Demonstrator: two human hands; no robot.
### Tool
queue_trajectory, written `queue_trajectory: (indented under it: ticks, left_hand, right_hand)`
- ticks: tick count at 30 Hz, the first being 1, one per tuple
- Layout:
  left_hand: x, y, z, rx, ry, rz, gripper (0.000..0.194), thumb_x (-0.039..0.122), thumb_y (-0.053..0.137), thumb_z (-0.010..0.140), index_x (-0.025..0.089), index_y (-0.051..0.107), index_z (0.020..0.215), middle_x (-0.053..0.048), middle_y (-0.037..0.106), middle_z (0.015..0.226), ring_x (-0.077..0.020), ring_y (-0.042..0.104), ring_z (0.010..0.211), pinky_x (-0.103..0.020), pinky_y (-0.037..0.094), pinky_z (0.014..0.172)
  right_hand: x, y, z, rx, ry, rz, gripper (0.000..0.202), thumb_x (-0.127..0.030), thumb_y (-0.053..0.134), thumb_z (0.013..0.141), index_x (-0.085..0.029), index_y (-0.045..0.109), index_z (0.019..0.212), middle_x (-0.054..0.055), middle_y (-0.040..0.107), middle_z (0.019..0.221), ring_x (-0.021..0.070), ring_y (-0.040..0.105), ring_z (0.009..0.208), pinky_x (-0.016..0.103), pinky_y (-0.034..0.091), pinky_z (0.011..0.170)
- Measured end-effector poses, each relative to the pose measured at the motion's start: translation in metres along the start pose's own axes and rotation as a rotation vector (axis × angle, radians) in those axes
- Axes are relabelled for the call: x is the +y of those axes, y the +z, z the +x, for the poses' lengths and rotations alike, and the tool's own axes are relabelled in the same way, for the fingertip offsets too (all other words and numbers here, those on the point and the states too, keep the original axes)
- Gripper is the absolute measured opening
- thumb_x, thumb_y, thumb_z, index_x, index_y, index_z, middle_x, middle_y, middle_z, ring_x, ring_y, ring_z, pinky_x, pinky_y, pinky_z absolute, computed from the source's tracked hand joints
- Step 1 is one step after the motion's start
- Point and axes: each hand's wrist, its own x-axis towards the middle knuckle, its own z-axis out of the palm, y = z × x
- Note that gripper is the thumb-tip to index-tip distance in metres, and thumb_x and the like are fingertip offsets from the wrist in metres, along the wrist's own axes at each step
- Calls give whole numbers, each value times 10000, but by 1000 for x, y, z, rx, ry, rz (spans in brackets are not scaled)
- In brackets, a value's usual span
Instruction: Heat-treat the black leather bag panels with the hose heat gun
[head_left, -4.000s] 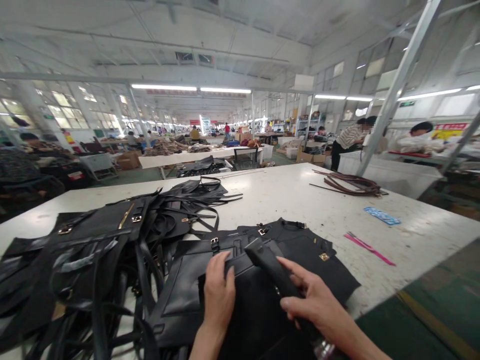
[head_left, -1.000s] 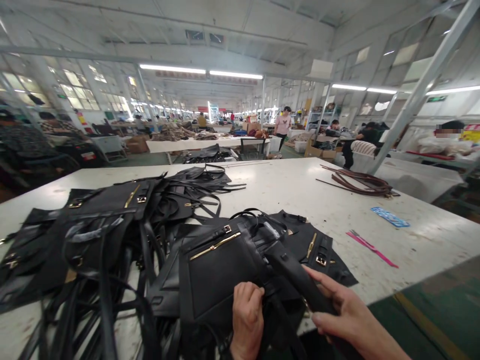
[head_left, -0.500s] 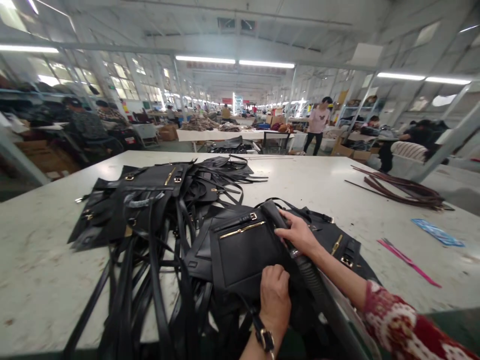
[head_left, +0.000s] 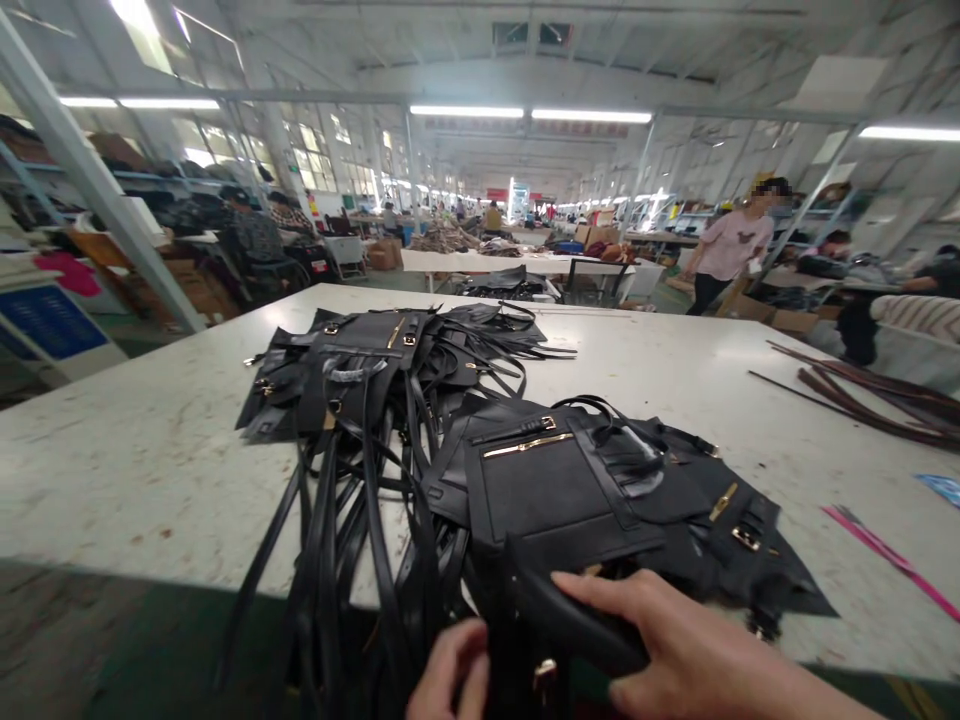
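Note:
In the lower right of the head view, my right hand [head_left: 656, 635] is closed round a smooth black hose nozzle [head_left: 574, 605], thumb along its top. The nozzle points left over the near edge of a black leather bag panel [head_left: 544, 490] with a gold zip and buckle. My left hand [head_left: 454, 668], cut off by the bottom edge, has its fingers curled beside dark leather; what they grip is hidden. A gold buckle [head_left: 545, 670] shows between the hands. Long black straps [head_left: 326, 560] hang over the table edge to the left.
A second heap of black bag pieces [head_left: 360, 350] lies farther left on the white table [head_left: 135, 470]. Brown strips [head_left: 862, 395] and a pink zip-like strip [head_left: 892, 555] lie right. A co-worker [head_left: 731, 245] stands beyond the table.
The view has swung left. My right hand has brought the nozzle down from the bag panel's top toward its near edge. My left hand has left the panel and moved lower.

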Motion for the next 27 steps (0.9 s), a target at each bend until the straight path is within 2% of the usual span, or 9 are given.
queue_trajectory:
  ticks: [1,3,6,8,11,14,19,23,27]
  left_hand:
    - [4,-12,15,75,-60,-93,411,435,524,742,221,554,1091,-88,618,1065,-264,540,1037,-376,434,891]
    - [14,-24,47,95,-164,-248,524,451,554,715,154,492,1142,-117,605,1065,-242,561,995,-352,444,866]
    - [27,-20,84,-40,-231,-242,577,445,541,713,104,449,1170,-69,624,809,-179,606,748,-288,495,665]
    - [30,-12,97,-96,-240,-189,551,413,532,712,102,449,1159,7,563,612,-137,561,549,-241,458,497]
    - [28,-4,103,-155,-247,-182,476,310,557,676,126,476,1107,72,485,462,-101,461,373,-200,352,372]
    - [25,-4,106,-180,-267,-202,310,245,540,650,145,540,944,76,480,433,-83,435,342,-179,303,352]
    - [27,-3,111,-176,-346,-247,85,244,526,625,170,506,662,69,471,438,-65,423,334,-155,266,322]
    - [32,-2,110,-190,-379,-279,83,213,511,613,190,431,611,83,433,423,-70,445,325,-147,289,317]
    - [37,-2,107,-207,-400,-329,126,215,531,618,196,407,622,84,443,445,-66,456,335,-137,298,319]
  right_hand:
    - [-5,3,2,-17,-11,-16,673,-143,598,595,-332,483,1230,-43,657,916,187,588,824,172,413,669]
    - [-14,7,7,-40,-21,-51,607,-155,596,607,-316,530,1188,-32,663,928,186,597,812,167,406,649]
    - [-20,10,12,-46,-16,-98,520,-159,585,615,-295,584,1117,-16,666,937,188,600,821,169,395,637]
    - [-17,12,14,-64,-25,-104,486,-152,571,621,-286,598,1088,-19,673,904,177,604,792,166,387,615]
    - [-6,19,18,-86,-59,-86,497,-110,526,616,-270,601,1081,-35,676,817,151,603,700,158,371,563]
    - [6,29,24,-72,-115,5,592,-95,512,586,-261,561,1152,-44,671,838,146,594,694,155,387,567]
    - [21,34,28,121,-11,236,704,-125,550,570,-210,465,1263,-5,656,942,196,581,802,224,458,676]
    - [28,21,14,160,56,325,751,-67,504,587,-210,386,1314,-39,666,741,178,601,723,216,473,639]
    - [34,21,-5,133,37,295,676,-150,623,595,-252,483,1248,-13,684,892,185,629,703,208,485,623]
